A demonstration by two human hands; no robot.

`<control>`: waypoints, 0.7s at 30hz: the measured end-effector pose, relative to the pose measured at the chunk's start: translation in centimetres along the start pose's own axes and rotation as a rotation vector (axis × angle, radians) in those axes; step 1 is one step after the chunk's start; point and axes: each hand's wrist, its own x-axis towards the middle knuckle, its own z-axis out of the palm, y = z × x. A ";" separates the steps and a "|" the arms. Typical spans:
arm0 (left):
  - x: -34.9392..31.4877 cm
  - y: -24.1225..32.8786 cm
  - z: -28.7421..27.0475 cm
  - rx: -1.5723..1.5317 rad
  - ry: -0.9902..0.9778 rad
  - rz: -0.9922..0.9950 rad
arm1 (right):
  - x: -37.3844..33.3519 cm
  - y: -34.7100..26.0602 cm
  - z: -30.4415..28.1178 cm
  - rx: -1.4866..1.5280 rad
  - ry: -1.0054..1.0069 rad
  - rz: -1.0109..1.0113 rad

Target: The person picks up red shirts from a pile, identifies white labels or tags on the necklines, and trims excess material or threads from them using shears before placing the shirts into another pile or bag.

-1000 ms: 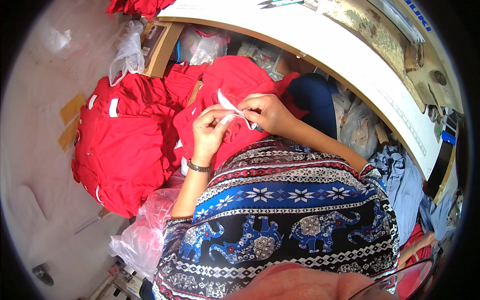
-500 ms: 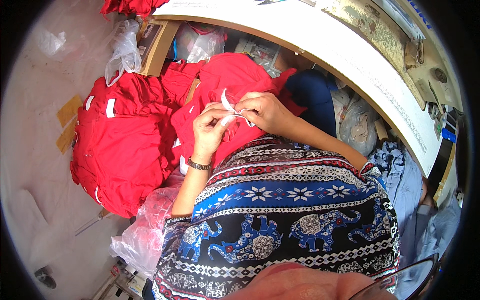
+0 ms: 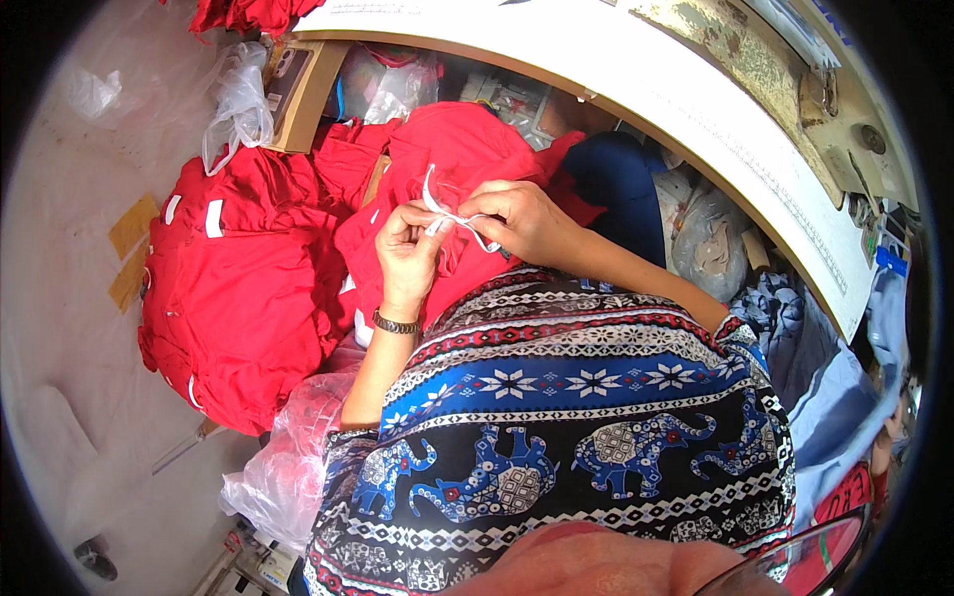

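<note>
My left hand [image 3: 405,260] and my right hand [image 3: 525,221] are close together in front of me, over red cloth [image 3: 462,134] spread on my lap. Both are closed in a pinch on a narrow white fabric strip [image 3: 430,189]. The strip crosses itself between my fingertips; one end sticks up above the left fingers, and a loop hangs below the right ones. Fine loose threads show around it. Whether the strip is joined to the red cloth, I cannot tell. My left wrist wears a dark bracelet [image 3: 397,323].
A heap of red garments [image 3: 248,318] with white tabs lies to the left. Beside it are a clear plastic bag [image 3: 288,447] and a cardboard box [image 3: 301,104]. A white table [image 3: 686,94] with a machine curves across the far right. Blue cloth [image 3: 845,397] is at the right.
The strip's crossing has become visible between my fingers, and my left fingertips have shifted slightly left. At the right, the blue cloth has moved and something red has come into view.
</note>
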 end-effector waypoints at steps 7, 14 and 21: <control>1.3 0.8 0.2 -0.103 0.102 0.022 | -0.2 -0.4 -0.1 0.026 0.162 -0.034; 2.3 1.2 0.7 -0.087 0.122 0.005 | -1.7 0.9 -1.1 -0.230 0.052 -0.071; 2.0 -1.3 1.7 -0.097 0.070 -0.094 | -4.2 1.6 -4.0 -0.128 -0.004 0.316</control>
